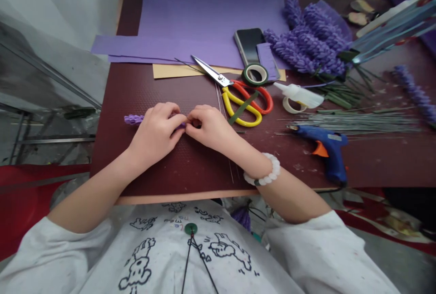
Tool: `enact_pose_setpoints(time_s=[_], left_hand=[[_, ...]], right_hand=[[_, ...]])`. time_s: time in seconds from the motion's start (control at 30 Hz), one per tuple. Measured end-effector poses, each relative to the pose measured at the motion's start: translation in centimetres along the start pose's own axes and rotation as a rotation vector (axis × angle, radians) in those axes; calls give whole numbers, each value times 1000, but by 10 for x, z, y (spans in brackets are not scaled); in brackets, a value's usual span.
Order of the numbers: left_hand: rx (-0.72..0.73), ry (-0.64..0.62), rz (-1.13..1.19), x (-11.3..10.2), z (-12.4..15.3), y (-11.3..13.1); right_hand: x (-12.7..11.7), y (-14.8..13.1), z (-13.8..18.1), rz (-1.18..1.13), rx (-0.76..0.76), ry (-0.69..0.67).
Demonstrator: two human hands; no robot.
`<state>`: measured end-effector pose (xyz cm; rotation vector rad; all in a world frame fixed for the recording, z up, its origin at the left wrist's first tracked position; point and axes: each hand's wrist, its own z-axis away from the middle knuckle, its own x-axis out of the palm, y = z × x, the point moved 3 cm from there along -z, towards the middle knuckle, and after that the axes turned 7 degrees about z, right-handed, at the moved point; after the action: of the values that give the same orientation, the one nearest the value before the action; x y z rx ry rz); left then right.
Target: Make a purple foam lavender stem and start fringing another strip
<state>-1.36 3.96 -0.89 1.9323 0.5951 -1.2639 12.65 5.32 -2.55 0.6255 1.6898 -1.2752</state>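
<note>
A purple paper flower spike [134, 120] pokes out on the left from under my left hand [157, 126], whose fingers are closed around it. My right hand [209, 124] pinches at the spike's other end, its fingertips meeting those of my left hand. Exactly what lies between the fingertips is hidden. Just right of my right hand, a strip of green tape [243, 108] lies across the handles of the scissors [221, 79], which have one red and one yellow grip. Thin wires [218, 96] run on the table beside and under my right wrist.
Purple paper [211, 8] covers the back of the table [163, 167]. On the right are a phone [247, 42], green tape roll [255, 75], finished purple flowers [316, 40], glue bottle [303, 95], white tape roll [293, 105], wire bundle [368, 122] and blue glue gun [332, 146].
</note>
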Motion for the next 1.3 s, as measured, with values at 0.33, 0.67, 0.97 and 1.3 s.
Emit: enact_pose_setpoints(time_s=[0.33, 0.67, 0.97, 1.3], left_hand=[[-105, -33, -31, 4, -8, 2], [-241, -75, 169, 3, -17, -8], [-17, -106, -42, -2, -1, 1], [4, -113, -64, -2, -4, 6]], right_hand=[[-3, 1, 22, 143, -165, 91], [2, -5, 14, 298, -182, 123], [-6, 2, 1, -1, -22, -112], [-10, -1, 22, 200, -169, 70]])
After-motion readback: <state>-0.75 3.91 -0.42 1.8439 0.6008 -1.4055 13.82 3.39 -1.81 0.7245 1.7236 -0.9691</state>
